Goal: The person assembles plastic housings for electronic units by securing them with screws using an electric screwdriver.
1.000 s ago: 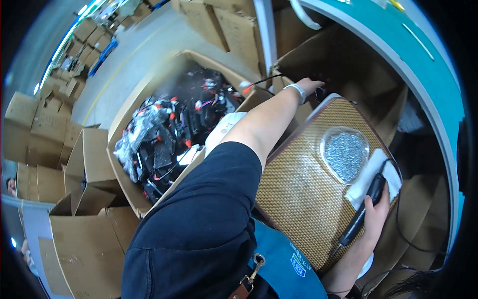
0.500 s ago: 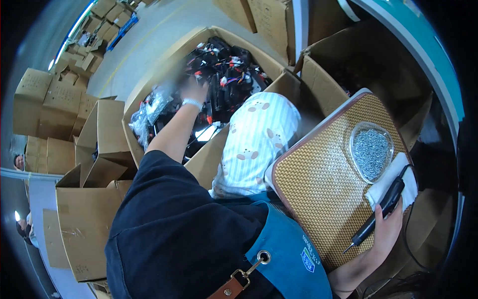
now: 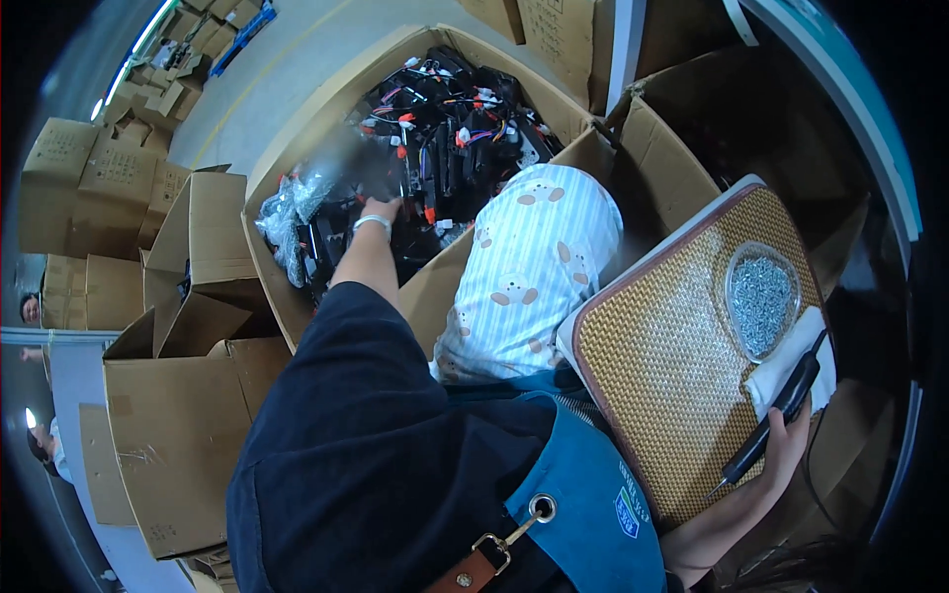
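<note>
One right hand (image 3: 786,437) clamped on black cylindrical screwdriver (image 3: 797,388); left hand (image 3: 380,210) at black plastic parts (image 3: 447,163) in brown cardboard box (image 3: 433,295); I can't tell its grip

Driver (image 3: 794,387), black; parts (image 3: 448,163), black with red; screws (image 3: 761,304), silver; mat (image 3: 672,366), golden weave; apron (image 3: 583,494), teal; trousers (image 3: 534,262), blue-and-white striped.

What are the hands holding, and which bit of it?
The right grip holds a black corded screwdriver around the middle of its body. The left grip is at black parts in a carton; whether it holds anything can't be told.
</note>
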A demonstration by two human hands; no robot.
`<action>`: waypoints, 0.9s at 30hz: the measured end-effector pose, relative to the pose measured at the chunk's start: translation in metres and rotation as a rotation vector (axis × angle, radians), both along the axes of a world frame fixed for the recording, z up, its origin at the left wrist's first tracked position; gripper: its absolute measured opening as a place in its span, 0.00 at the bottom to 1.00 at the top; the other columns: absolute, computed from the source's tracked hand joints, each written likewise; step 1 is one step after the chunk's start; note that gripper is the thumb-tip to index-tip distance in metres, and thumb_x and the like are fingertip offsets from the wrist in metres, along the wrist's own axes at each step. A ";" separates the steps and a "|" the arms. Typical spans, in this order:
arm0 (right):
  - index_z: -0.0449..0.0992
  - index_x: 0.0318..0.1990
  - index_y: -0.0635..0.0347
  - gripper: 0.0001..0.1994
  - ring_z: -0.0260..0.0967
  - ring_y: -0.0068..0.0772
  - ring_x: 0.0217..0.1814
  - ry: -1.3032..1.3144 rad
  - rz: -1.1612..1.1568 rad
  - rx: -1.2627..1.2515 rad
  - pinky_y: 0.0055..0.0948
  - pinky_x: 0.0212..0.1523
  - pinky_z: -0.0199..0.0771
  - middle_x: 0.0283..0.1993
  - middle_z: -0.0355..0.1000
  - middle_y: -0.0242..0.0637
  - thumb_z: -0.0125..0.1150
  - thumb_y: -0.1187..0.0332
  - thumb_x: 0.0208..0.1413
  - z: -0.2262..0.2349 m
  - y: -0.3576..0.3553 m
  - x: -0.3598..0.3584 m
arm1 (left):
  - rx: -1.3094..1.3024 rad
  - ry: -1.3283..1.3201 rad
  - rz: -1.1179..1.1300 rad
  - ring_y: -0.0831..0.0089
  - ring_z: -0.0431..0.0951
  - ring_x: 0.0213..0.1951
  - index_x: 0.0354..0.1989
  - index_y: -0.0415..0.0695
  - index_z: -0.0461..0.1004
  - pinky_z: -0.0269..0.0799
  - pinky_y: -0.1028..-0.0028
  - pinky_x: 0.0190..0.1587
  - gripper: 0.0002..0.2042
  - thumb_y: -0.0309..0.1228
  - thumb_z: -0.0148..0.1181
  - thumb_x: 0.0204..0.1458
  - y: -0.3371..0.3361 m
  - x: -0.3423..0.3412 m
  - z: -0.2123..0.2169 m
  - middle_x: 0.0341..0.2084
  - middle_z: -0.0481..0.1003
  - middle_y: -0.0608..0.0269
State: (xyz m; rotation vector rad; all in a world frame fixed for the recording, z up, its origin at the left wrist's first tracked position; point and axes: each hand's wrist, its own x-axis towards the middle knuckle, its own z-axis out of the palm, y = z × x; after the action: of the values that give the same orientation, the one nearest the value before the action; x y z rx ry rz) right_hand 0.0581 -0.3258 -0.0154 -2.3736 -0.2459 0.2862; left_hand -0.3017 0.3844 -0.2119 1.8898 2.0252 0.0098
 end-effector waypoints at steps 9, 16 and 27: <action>0.55 0.65 0.66 0.33 0.67 0.38 0.53 0.022 -0.012 -0.058 0.30 0.54 0.65 0.52 0.68 0.47 0.55 0.77 0.48 0.005 0.013 0.000 | 0.173 -0.257 0.343 0.48 0.75 0.47 0.37 0.32 0.78 0.68 0.60 0.50 0.27 0.50 0.54 0.47 0.020 -0.067 0.032 0.41 0.75 0.36; 0.55 0.64 0.65 0.37 0.61 0.55 0.61 -0.322 0.068 -0.456 0.40 0.60 0.61 0.57 0.64 0.55 0.66 0.69 0.47 0.016 0.027 -0.033 | 0.634 -0.080 0.256 0.47 0.77 0.40 0.36 0.35 0.78 0.70 0.57 0.45 0.26 0.51 0.56 0.47 -0.051 -0.049 0.130 0.35 0.78 0.42; 0.56 0.63 0.69 0.35 0.61 0.53 0.62 -0.215 0.100 -0.433 0.38 0.62 0.59 0.59 0.62 0.57 0.65 0.69 0.47 0.004 0.009 -0.012 | 0.439 -0.063 -0.468 0.55 0.79 0.40 0.43 0.38 0.76 0.72 0.64 0.45 0.20 0.44 0.58 0.52 -0.041 -0.059 0.106 0.34 0.79 0.48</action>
State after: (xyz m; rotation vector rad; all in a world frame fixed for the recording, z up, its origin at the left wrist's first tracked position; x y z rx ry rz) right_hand 0.0461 -0.3172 -0.0114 -2.8293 -0.4425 0.1394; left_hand -0.3607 0.3439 -0.1063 2.5552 1.5830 0.4155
